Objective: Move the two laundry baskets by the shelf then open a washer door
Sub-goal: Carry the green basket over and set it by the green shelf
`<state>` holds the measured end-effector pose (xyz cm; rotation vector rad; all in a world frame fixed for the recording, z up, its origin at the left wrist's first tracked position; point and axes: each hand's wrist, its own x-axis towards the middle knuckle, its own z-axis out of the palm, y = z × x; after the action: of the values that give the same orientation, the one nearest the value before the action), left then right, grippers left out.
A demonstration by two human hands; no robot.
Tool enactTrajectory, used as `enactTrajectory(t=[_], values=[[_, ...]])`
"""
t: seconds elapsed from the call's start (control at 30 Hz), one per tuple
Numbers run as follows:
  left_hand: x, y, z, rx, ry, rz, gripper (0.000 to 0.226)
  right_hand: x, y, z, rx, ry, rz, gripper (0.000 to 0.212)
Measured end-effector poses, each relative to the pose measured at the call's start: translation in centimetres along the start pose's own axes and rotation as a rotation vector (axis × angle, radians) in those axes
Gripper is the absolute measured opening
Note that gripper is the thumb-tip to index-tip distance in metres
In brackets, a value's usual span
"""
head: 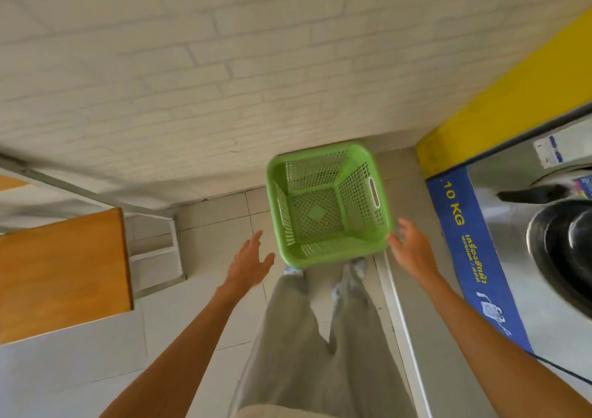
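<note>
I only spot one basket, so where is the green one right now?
In the head view the green basket sits on the floor by the white brick wall, ahead of both open hands, right of the shelf, left of the washer.

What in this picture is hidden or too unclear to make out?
- Second basket: only one green basket shows in the head view; the other is out of frame.
- Washer: cut off by the right edge, so its door state is unclear.
- Shelf: cut off by the left edge.
- Right hand: blurred at the basket's corner; whether it touches is uncertain.
- Feet: mostly hidden under the basket and trouser legs.
- Small print under "10 KG": too blurred to read.
</note>
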<state>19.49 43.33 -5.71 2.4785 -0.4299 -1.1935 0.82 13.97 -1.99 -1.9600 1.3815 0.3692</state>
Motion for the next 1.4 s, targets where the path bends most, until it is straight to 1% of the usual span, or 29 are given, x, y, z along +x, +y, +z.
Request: enactTrajectory(t=[0.07, 0.2, 0.3, 0.37, 0.47, 0.57, 0.67, 0.77, 0.83, 0.87, 0.9, 0.97, 1.03, 1.1, 1.17, 1.23, 1.4], values=[[2.9, 0.4, 1.5, -0.064, 0.012, -0.028, 0.072, 4.1, 0.3, 0.4, 0.023, -0.009, 0.003, 0.050], [8.8, 0.8, 4.8, -0.127, 0.045, -0.083, 0.072, 12.8, 1.2, 2.8, -0.031, -0.046, -0.030, 0.052], [14.4, -0.4, 8.4, -0.168, 0.113, -0.124, 0.077, 20.1, 3.2, 5.9, -0.067, -0.054, -0.044, 0.049], [18.1, -1.2, 11.0, -0.181, 0.161, -0.164, 0.083, 24.8, 5.0, 8.1, -0.088, -0.033, -0.072, 0.052], [22.7, -2.0, 13.6, -0.234, 0.237, -0.193, 0.085, 29.6, 6.7, 10.7, -0.073, -0.016, -0.096, 0.040], [25.6, -2.1, 14.7, -0.334, 0.351, -0.184, 0.074, 31.7, 6.8, 11.9, -0.070, 0.054, -0.118, 0.034], [25.4, -1.7, 14.3, -0.399, 0.449, -0.196, 0.057, 31.2, 6.6, 11.7, -0.074, 0.080, -0.172, 0.035], [21.2, -1.0, 11.9, -0.453, 0.515, -0.185, 0.059, 28.0, 4.9, 9.3, -0.053, 0.076, -0.257, 0.048], [16.1, -0.2, 8.9, -0.526, 0.553, -0.203, 0.063, 24.0, 2.1, 5.8, -0.044, 0.074, -0.282, 0.057], [12.9, 0.3, 7.1, -0.569, 0.577, -0.221, 0.063, 21.7, 0.5, 3.8, -0.051, 0.064, -0.301, 0.059], [9.4, 0.7, 5.3, -0.609, 0.606, -0.236, 0.062, 19.1, -1.0, 1.9, -0.050, 0.062, -0.332, 0.059], [1.3, 1.1, 1.4, -0.678, 0.716, -0.255, 0.061, 13.6, -5.1, -1.8, -0.027, 0.007, -0.435, 0.058], [-4.4, 0.8, -0.4, -0.738, 0.792, -0.291, 0.060, 10.2, -8.3, -4.0, 0.005, -0.020, -0.511, 0.056], [-12.0, 0.0, -2.8, -0.815, 0.896, -0.353, 0.058, 5.0, -12.5, -5.2, 0.018, -0.091, -0.593, 0.052], [-19.0, -1.6, -3.7, -0.871, 1.021, -0.414, 0.056, -0.4, -17.0, -5.2, 0.014, -0.165, -0.715, 0.052], [-25.6, -3.7, -3.7, -0.935, 1.158, -0.475, 0.056, -5.7, -20.9, -3.7, -0.024, -0.271, -0.849, 0.054], [-40.7, -10.2, -0.2, -1.140, 1.442, -0.602, 0.056, -21.2, -27.9, 4.0, -0.095, -0.504, -1.140, 0.057]])
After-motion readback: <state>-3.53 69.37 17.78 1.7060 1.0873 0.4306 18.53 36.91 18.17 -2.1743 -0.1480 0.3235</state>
